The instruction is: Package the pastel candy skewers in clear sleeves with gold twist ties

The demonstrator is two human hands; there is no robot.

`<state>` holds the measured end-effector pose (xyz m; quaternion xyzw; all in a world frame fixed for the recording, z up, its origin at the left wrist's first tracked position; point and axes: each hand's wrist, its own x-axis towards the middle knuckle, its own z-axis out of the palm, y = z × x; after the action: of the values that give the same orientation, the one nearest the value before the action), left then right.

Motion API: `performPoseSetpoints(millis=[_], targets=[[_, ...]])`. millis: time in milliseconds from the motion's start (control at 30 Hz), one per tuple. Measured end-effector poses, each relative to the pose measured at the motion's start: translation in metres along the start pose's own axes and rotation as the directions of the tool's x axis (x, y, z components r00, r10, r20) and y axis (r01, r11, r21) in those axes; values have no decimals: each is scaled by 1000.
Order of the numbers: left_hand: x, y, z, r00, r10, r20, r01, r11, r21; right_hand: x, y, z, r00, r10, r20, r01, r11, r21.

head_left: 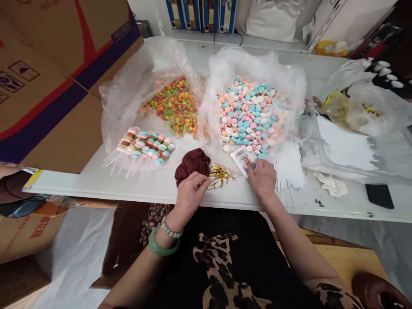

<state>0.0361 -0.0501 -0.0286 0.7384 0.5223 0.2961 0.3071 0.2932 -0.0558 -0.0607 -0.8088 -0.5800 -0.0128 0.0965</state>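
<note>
My left hand is pinched closed beside a dark brown cloth and a small pile of gold twist ties; what its fingertips hold is too small to make out. My right hand rests at the lower right edge of a white printed packet, fingers bent over it. Behind it lies an open plastic bag of pastel candies. Another bag holds small colourful rings. Several candy skewers on white sticks lie at the left.
A big cardboard box stands at the left of the white table. White sticks lie right of my right hand, with more in a plastic bag. Crumpled tissue and a black flat object are farther right.
</note>
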Motion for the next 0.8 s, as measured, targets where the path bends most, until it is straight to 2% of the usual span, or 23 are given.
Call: performPoseSetpoints(millis=[133,200,333,400,467,533,567,600,667,733,800], targets=[[9,17,25,984,39,172,-5,981,-193,19,15,7,995,70,66,-76,992,97],[14,26,33,972,36,233,17,975,-221,22,16,7,987,128,95,-144,972,185],[21,38,43,959,2,283,62,974,-217,20,20,4,963,251,104,-271,893,360],[24,41,48,952,-10,306,88,966,-243,19,24,3,971,239,30,-224,851,474],[26,42,54,943,-27,332,129,948,-290,19,28,2,977,194,-84,-115,822,558],[27,42,60,930,-63,363,202,911,-358,19,32,-1,967,187,-170,-47,794,607],[27,42,63,920,-90,382,252,881,-401,19,32,-4,962,208,-176,-47,763,645],[28,42,66,909,-121,398,307,841,-446,17,31,-7,962,231,-146,-63,708,703],[29,45,69,886,-193,422,414,738,-533,12,23,-14,974,225,5,-124,515,848],[30,48,70,869,-255,424,482,629,-610,4,8,-20,975,98,201,-221,271,937],[31,51,68,872,-301,386,490,552,-675,-6,-11,-24,943,-59,327,-320,110,941]])
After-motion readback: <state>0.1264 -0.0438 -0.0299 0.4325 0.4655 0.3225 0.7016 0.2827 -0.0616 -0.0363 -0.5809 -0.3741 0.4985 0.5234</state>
